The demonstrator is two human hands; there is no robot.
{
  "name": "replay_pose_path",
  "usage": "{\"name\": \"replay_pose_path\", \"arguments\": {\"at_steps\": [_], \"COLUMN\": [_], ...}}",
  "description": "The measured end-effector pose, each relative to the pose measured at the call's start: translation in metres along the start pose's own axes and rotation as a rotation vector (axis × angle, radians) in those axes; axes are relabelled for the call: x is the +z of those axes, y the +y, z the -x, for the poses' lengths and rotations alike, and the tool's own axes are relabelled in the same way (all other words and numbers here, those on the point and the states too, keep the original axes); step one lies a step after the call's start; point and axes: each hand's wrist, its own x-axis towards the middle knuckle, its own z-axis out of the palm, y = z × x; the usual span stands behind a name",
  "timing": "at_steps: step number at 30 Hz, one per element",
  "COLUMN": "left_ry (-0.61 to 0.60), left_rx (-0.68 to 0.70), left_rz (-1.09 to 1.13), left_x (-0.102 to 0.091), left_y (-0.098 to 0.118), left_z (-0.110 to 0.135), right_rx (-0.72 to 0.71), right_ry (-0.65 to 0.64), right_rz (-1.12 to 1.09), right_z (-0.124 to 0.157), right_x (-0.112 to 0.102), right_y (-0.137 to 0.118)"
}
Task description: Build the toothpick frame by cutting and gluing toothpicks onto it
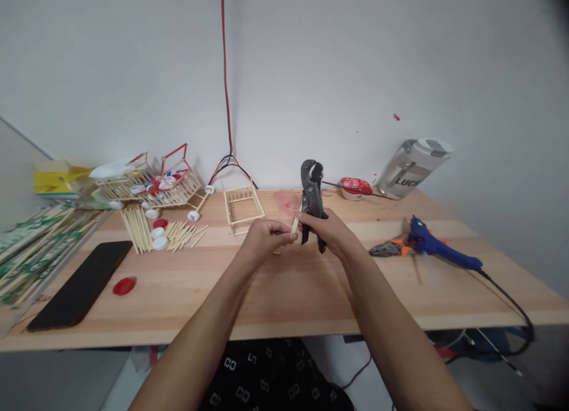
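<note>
My left hand (269,238) is closed in a pinch on short pale wooden sticks (295,224) over the middle of the table. Opposite it, my right hand (326,228) is wrapped round the handles of black hand cutters (313,193), held upright with the jaws at the top. The right thumb and fingers also come close to the top of the sticks; whether they touch them I cannot tell. Just behind my left hand stands a small stick frame (231,212) made of the same pale wood.
Left: cut sticks (137,229), bottle caps (160,243), a red cap (124,286), a black phone (84,283), wrapped skewers (40,245) and stick carts (178,189). Right: pliers (386,248), a blue glue gun (438,247) with its cord, a red-stained tub (355,188), a tilted container (411,168).
</note>
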Motion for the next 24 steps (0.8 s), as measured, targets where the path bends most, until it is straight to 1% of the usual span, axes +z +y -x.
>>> {"name": "replay_pose_path", "arguments": {"at_steps": [2, 4, 10, 14, 15, 17, 19, 20, 22, 24], "left_ry": [-0.028, -0.051, -0.06, -0.15, -0.146, -0.077, -0.008, 0.005, 0.009, 0.006], "left_rx": [-0.068, -0.1, -0.128, -0.132, -0.129, -0.115, -0.099, -0.093, -0.083, -0.063], "left_rz": [0.081, 0.129, 0.132, 0.15, 0.183, 0.281, 0.369, 0.394, 0.396, 0.336], "left_x": [0.0, 0.001, -0.001, -0.012, -0.016, -0.021, -0.024, -0.023, -0.019, -0.014], "left_y": [-0.003, -0.006, -0.008, -0.009, -0.009, -0.01, -0.011, -0.012, -0.012, -0.012], "left_z": [0.0, -0.001, -0.002, -0.002, -0.002, -0.004, -0.006, -0.006, -0.007, -0.006], "right_rx": [0.004, 0.011, 0.009, -0.005, -0.006, -0.001, 0.006, 0.006, 0.001, -0.002], "right_ry": [0.008, 0.017, 0.022, 0.027, 0.023, 0.02, 0.024, 0.024, 0.023, 0.02], "right_rz": [0.016, 0.023, 0.047, 0.094, 0.097, 0.098, 0.112, 0.129, 0.17, 0.214], "right_z": [0.001, 0.001, 0.002, 0.001, 0.001, 0.0, -0.001, -0.001, -0.002, -0.003], "right_x": [0.0, 0.001, 0.002, 0.0, 0.0, 0.0, 0.001, 0.002, 0.003, 0.004], "right_y": [-0.001, -0.003, -0.004, -0.002, -0.002, 0.0, 0.001, 0.001, 0.002, 0.003]}}
